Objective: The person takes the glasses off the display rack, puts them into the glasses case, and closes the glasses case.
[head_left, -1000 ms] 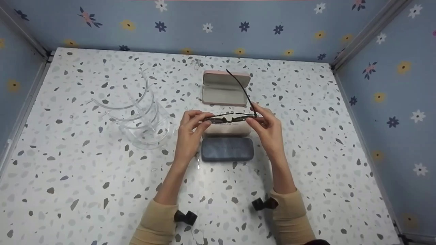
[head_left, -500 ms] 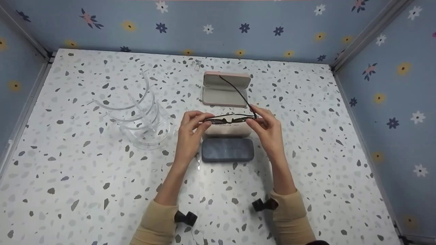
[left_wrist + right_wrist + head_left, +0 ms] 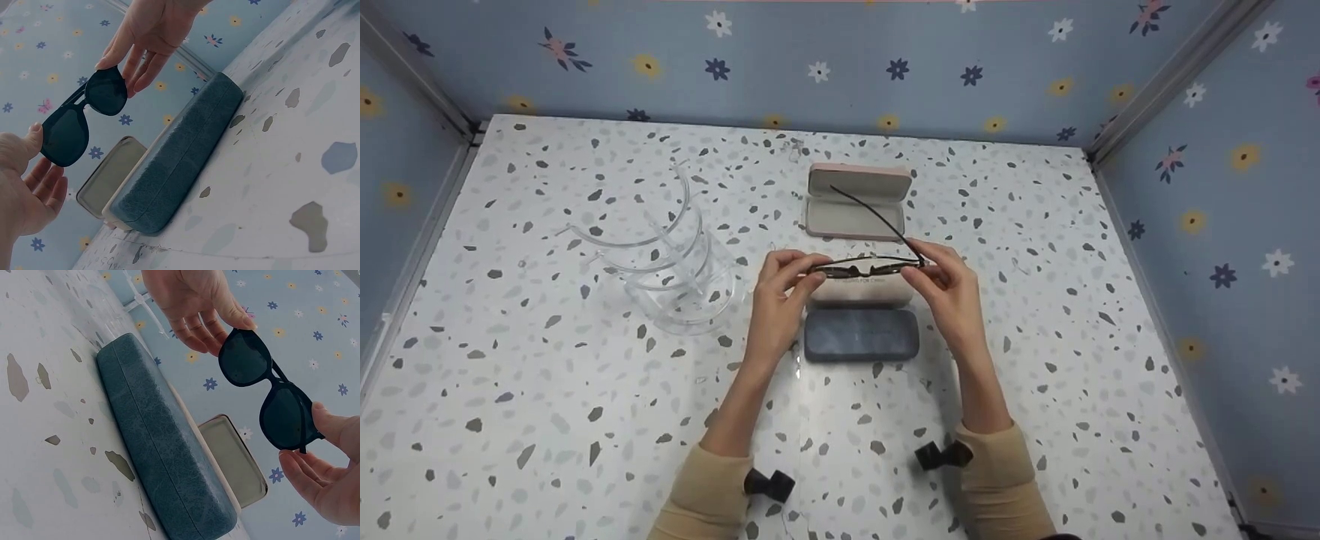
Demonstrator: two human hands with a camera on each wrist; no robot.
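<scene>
Both hands hold a pair of dark sunglasses (image 3: 864, 271) above the closed eyeglass cases. My left hand (image 3: 775, 307) pinches one end of the frame between thumb and fingers. At the opposite end, my right hand (image 3: 956, 304) grips near the hinge. One temple lies folded along the back of the frame; the other slants inward, its tip over the open pink case (image 3: 855, 219). Two dark lenses (image 3: 66, 135) show in the left wrist view. Below the sunglasses lie a cream case (image 3: 861, 294), partly covered by them in the head view, and a blue-grey case (image 3: 861, 335).
A clear acrylic stand (image 3: 682, 281) with curved tiers stands on the left of the speckled white table (image 3: 585, 435). Flowered blue walls (image 3: 780, 45) enclose the table at the back and sides. A small clear item (image 3: 793, 150) lies near the back edge.
The slanting temple has swung inward to the left, its tip dropping from above the pink case's lid to in front of it. Both hands keep their hold on the frame.
</scene>
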